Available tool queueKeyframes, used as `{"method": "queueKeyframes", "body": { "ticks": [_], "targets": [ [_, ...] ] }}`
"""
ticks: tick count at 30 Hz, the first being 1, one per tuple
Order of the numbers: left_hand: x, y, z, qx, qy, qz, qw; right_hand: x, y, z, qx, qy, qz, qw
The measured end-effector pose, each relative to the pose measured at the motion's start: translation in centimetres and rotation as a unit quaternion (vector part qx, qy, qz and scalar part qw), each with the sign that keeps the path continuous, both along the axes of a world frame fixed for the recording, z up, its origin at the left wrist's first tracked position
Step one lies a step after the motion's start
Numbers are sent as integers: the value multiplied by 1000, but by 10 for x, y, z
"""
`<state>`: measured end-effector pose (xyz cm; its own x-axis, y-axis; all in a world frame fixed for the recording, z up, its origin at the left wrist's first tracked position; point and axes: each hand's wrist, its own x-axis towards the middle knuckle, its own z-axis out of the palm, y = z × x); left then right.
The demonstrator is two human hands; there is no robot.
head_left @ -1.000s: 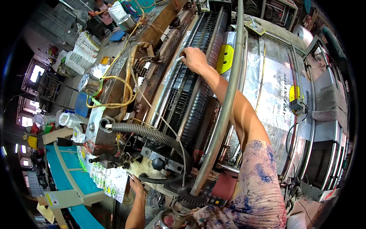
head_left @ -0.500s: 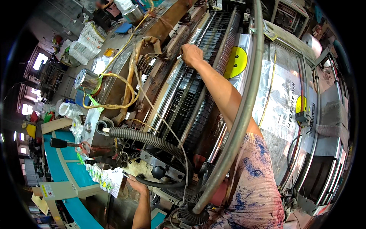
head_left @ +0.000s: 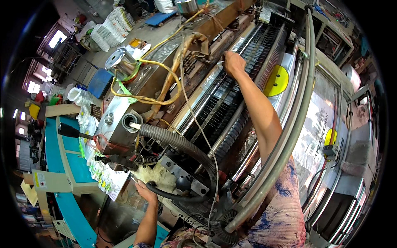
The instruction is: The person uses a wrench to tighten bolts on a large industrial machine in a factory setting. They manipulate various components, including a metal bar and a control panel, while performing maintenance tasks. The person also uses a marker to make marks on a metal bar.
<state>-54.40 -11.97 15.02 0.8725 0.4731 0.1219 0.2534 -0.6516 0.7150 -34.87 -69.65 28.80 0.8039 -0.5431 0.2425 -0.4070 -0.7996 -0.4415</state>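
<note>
My right hand [head_left: 234, 64] reaches over a bag-making machine and is closed, pinching a small pale bit that I cannot make out. It is over the far part of a bank of black rollers with thin wire guides [head_left: 223, 93]. Beyond the rollers lies clear film with a yellow printed disc [head_left: 276, 81]. My left hand [head_left: 147, 192] is low by the machine's near end, its fingers bent around something thin and partly hidden. Beside it hangs a row of printed plastic bags [head_left: 101, 173]. A black knob [head_left: 183, 183] on a metal block sits just right of that hand.
A curved metal pipe [head_left: 285, 155] runs between me and the rollers. A grey ribbed hose [head_left: 178, 140], yellow cable [head_left: 182, 89] and black-handled lever [head_left: 68, 130] stick out nearby. A metal can [head_left: 120, 62] stands on the frame. Printed film [head_left: 318, 128] stretches at right.
My view has swung, so the machine sits further right in the picture. My right hand stays closed over the rollers. The left hand stays low, slightly further from the knob.
</note>
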Motion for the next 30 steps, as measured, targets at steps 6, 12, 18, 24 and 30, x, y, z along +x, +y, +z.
{"method": "queueKeyframes", "body": {
  "ticks": [6,12,18,24,30],
  "targets": [
    [-1,-2,-4,36,-45,15,998,-6,-3,7,9,37,19,999],
    [0,2,-9,24,-45,21,998,-6,-17,-15,9,81,29,996],
    [0,-10,-2,25,-94,18,995,-5,-20,-17,-3,69,13,998],
    [-3,-6,6,3,-31,19,999,-12,-8,0,26,80,44,995],
    [1,-8,2,-45,-51,17,998,-32,7,11,13,49,257,965]
  ]
}}
